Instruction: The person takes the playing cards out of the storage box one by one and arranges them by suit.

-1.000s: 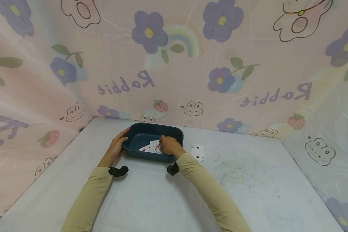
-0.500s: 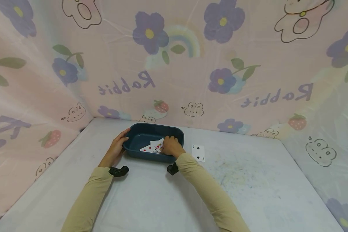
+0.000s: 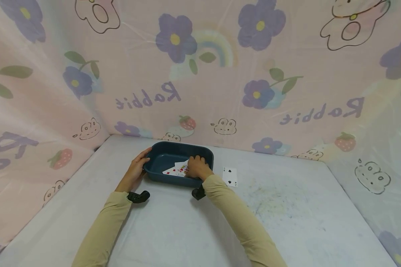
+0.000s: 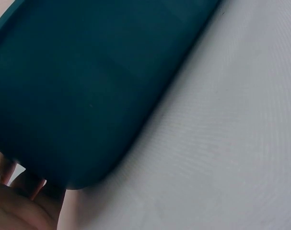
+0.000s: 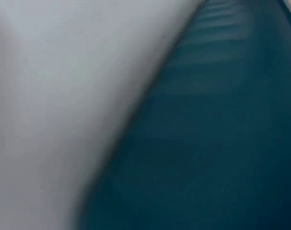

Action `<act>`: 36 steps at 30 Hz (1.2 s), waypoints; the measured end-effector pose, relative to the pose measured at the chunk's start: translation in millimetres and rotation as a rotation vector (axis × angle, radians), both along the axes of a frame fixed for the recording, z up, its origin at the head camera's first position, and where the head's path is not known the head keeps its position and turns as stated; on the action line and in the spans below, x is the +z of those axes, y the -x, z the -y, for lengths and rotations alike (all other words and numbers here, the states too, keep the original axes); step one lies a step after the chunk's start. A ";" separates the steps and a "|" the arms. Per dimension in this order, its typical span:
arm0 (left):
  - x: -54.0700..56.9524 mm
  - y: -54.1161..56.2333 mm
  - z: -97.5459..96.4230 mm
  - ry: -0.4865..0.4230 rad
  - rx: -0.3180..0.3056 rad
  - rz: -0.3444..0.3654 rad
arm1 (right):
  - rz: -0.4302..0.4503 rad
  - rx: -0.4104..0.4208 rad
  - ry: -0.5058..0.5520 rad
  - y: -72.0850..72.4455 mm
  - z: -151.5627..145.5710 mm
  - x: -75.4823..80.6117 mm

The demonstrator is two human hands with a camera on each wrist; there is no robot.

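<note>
A dark blue tub (image 3: 178,147) stands on the white table. At its left end my left hand (image 3: 134,170) holds the wall, fingers at the rim; the left wrist view shows fingers (image 4: 28,199) against the tub's end (image 4: 87,105). Inside the tub's right half is my right hand (image 3: 198,167), fingers bent downward, beside overlapping playing cards (image 3: 177,170). A picture card and red diamond pips show. My right fingertips are hidden, so whether they pinch a card is unclear. The right wrist view shows only tub wall (image 5: 198,143) and table.
A two of spades (image 3: 230,177) lies face up on the table (image 3: 287,222), just right of the tub. A cloth backdrop (image 3: 200,85) with flowers and rabbits rises behind the table and along both sides. Black wrist devices (image 3: 138,197) sit at both cuffs.
My right hand has shifted slightly right within the tub, uncovering more of the picture card. My left hand and the tub stay in place; the head view has drifted a little.
</note>
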State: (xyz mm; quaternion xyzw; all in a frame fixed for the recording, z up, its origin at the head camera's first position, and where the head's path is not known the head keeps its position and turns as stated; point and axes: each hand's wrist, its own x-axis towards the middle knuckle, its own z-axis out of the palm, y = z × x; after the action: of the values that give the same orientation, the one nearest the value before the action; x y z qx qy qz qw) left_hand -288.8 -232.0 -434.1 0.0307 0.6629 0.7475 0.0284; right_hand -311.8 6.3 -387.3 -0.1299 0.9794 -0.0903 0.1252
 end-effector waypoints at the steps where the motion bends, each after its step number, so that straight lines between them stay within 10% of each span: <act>1: -0.1 0.1 -0.2 0.002 0.002 0.002 | -0.001 -0.004 0.003 0.6 0.3 -0.3; 25: -1.8 0.7 -1.6 0.010 0.018 -0.006 | 0.033 -0.008 0.016 8.8 6.2 -1.5; 36: -3.5 1.4 0.6 -0.001 0.004 -0.007 | -0.089 0.050 0.003 3.6 4.6 -0.5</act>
State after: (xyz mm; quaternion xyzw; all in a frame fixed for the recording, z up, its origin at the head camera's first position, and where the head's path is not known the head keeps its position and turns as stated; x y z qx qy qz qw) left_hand -290.2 -232.6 -437.6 0.0320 0.6627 0.7478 0.0244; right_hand -315.4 1.7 -387.8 -0.1586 0.9803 -0.0828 0.0837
